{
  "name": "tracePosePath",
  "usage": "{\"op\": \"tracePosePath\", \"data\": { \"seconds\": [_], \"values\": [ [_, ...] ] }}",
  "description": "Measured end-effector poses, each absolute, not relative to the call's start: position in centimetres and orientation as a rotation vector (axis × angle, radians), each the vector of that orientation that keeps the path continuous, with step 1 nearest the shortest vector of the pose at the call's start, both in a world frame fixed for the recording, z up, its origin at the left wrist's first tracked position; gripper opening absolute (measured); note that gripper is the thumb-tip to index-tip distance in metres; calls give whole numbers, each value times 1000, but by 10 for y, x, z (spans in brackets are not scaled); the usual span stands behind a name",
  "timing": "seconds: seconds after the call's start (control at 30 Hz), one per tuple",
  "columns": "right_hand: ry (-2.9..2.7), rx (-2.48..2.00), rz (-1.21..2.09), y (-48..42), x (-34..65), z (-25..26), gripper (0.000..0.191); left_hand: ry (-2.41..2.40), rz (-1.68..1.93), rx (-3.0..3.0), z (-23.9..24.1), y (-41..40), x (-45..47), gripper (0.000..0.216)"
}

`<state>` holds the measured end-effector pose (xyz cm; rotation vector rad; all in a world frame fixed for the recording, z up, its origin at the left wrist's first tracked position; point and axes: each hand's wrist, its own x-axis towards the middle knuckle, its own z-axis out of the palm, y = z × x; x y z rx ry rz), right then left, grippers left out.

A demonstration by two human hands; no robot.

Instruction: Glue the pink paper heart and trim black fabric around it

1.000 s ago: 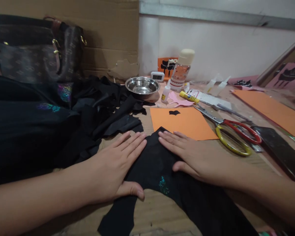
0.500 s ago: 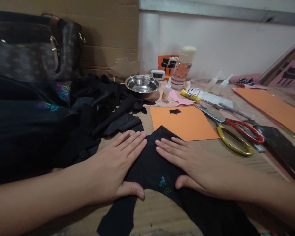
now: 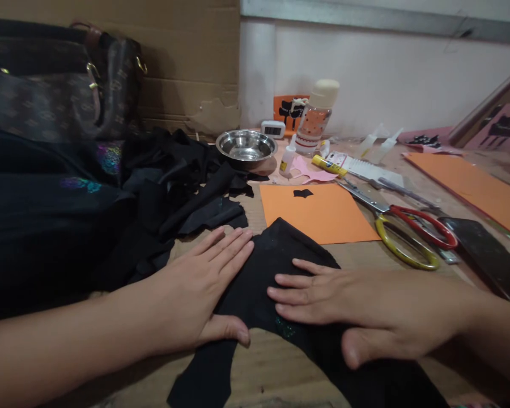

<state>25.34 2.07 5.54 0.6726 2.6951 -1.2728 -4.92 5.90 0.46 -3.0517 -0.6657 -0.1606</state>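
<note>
- Head view: the black cloth piece [image 3: 259, 283] lies flat on the cardboard [image 3: 276, 365], right in front of the person, its pointed corner aimed far and overlapping the near edge of the orange sheet [image 3: 323, 218].
- Its long axis slants from that far point toward the near right, where the cloth widens out; a shorter strip goes off to the near left, and a curved edge joins the two.
- A patch of green glitter [image 3: 285, 327] shows on the cloth near that curve.
- The left hand [image 3: 204, 277] is palm down over the cloth's left side, four fingers nearly pressed together and pointing far, thumb stretched out to the right.
- The right hand [image 3: 327, 300] lies flat on the cloth, fingers pointing left and slightly spread, thumb well apart; neither hand is pinching anything.
- On the orange sheet I can see a small black scrap [image 3: 303, 193]; scissors [image 3: 382, 209] lie just right of it.
- The steel bowl [image 3: 246, 148] stands at the far middle, shiny inside facing up.
- Right of it are a small glue bottle [image 3: 287, 158] and a clear bottle [image 3: 317, 116] with a cream lid; I can't tell their contents.
- Black fabric [image 3: 187, 192] heaps up on the left, before a brown bag [image 3: 59, 90] whose inside is hidden.
</note>
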Motion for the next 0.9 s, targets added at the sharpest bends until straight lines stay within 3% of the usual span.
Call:
{"op": "tracePosePath", "data": {
  "seconds": [0.2, 0.3, 0.4, 0.47, 0.63, 0.77, 0.9],
  "values": [
    [2499, 533, -1447, 29, 262, 67, 60, -761, -90, -3121, 9, 59, -49, 112],
    [2370, 523, -1678, 29, 267, 69, 67, -770, -97, -3130, 5, 60, -49, 117],
    [2440, 745, -1901, 23, 266, 65, 71, -764, -95, -3146, 6, 60, -50, 113],
    [2663, 997, -1756, 18, 260, 58, 71, -767, -94, -3150, 7, 60, -50, 109],
    [2868, 1069, -901, 10, 242, 31, 81, -782, -97, -3147, 4, 59, -48, 114],
    [2850, 1248, -653, 15, 245, 16, 71, -806, -57, -3167, 10, 59, -48, 110],
    [2874, 1234, -528, 18, 251, 12, 77, -734, -107, -3253, 24, 58, -45, 117]
  ]
}}
